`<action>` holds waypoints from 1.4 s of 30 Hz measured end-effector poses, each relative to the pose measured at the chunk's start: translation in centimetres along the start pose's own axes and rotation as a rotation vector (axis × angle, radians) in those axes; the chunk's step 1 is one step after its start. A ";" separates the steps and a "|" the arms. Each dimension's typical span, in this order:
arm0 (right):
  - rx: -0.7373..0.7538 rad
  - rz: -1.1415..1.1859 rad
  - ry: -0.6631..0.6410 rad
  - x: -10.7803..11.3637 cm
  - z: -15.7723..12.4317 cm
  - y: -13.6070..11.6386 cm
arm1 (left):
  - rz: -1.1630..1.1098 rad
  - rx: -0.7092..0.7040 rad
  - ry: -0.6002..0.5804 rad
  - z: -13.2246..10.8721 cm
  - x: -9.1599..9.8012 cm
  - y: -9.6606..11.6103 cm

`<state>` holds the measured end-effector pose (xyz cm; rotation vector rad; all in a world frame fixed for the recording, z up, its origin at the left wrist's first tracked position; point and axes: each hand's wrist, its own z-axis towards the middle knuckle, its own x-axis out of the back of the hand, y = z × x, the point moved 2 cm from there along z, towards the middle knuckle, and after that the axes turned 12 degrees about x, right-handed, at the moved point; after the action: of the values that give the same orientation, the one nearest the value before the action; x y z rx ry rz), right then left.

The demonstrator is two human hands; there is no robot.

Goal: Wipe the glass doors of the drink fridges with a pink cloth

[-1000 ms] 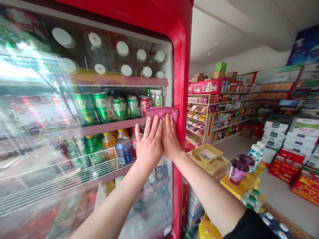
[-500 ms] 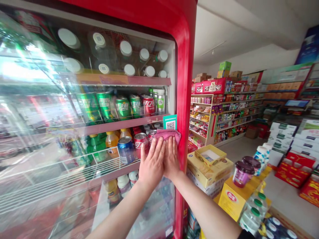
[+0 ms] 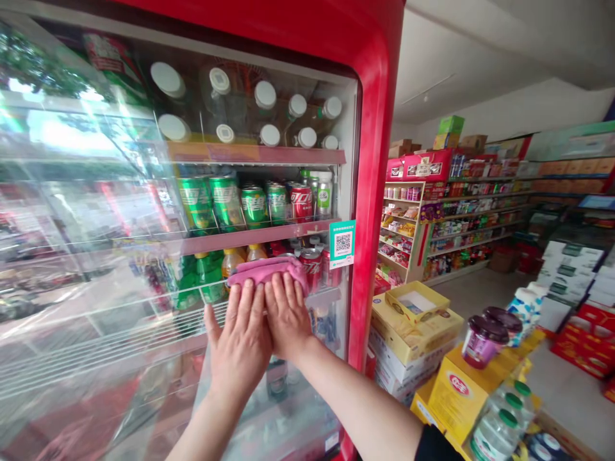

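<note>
A pink cloth (image 3: 266, 269) is pressed flat against the glass door (image 3: 96, 269) of a red drinks fridge (image 3: 379, 160). My left hand (image 3: 240, 342) and my right hand (image 3: 287, 315) lie side by side on the cloth's lower edge, fingers stretched out and pointing up. Behind the glass stand green cans (image 3: 225, 202), a red can (image 3: 301, 202) and white-capped bottles (image 3: 266, 96). A QR sticker (image 3: 342, 243) sits on the glass just right of the cloth.
Stacked yellow cartons (image 3: 416, 320) and a purple tub (image 3: 480, 339) stand right of the fridge. Water bottles (image 3: 500, 429) sit low at the right. Shop shelves (image 3: 432, 224) line the far wall, and boxes (image 3: 571, 269) are piled on the floor at the right.
Both hands slid the cloth down and to the left across the glass, uncovering the QR sticker. The view shifted to the left.
</note>
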<state>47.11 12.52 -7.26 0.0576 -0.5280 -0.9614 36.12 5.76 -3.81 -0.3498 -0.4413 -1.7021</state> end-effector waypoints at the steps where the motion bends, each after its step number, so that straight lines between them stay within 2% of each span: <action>1: 0.057 0.019 0.002 0.1 0.5 -0.2 | 0.005 0.046 0.021 -0.4 0.0 -0.5; 4: 0.150 0.045 -0.018 0.7 1.0 0.5 | -0.006 0.131 0.042 -1.0 -0.6 -0.4; 7: 0.145 0.040 -0.062 1.2 -0.7 2.7 | -0.012 0.116 0.009 -1.2 -2.1 1.7; 11: -0.046 -0.030 -0.141 1.6 -5.9 5.9 | -0.006 -0.024 -0.108 -2.0 -4.9 6.0; 14: -0.194 -0.095 -0.100 1.4 -9.3 6.8 | 0.002 -0.129 -0.156 -2.7 -6.4 8.4; 16: -0.252 -0.121 -0.048 1.2 -9.9 6.5 | 0.023 -0.172 -0.142 -2.6 -6.6 8.9; 18: -0.271 -0.140 0.000 1.0 -8.9 5.7 | 0.032 -0.195 -0.118 -1.9 -5.8 8.3; 20: -0.260 -0.138 0.031 0.8 -6.6 4.8 | 0.029 -0.192 -0.094 -0.4 -4.3 6.9; 25: -0.169 -0.013 -0.007 0.3 2.3 1.1 | 0.055 -0.079 -0.023 3.5 0.5 0.8; 29: 0.027 0.066 -0.033 0.4 8.1 -3.6 | 0.087 0.076 0.055 3.7 3.6 -4.8; 32: 0.155 0.072 -0.014 0.7 10.2 -5.9 | 0.084 0.183 0.081 3.0 4.7 -7.5; 34: 0.195 0.069 0.008 1.0 10.5 -5.9 | 0.070 0.209 0.082 2.7 4.9 -7.9; 36: 0.216 0.064 0.015 1.6 10.0 -5.0 | 0.064 0.198 0.069 2.9 4.7 -7.1; 38: 0.188 0.037 0.017 2.2 9.0 -3.3 | 0.070 0.150 0.042 3.6 4.3 -5.5; 42: 0.004 -0.056 0.045 3.2 6.5 0.4 | 0.072 -0.035 -0.040 5.7 3.3 -1.1</action>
<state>45.88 11.39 -0.17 0.0976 -0.4889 -1.0110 34.38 5.72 2.64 -0.4211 -0.4239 -1.6370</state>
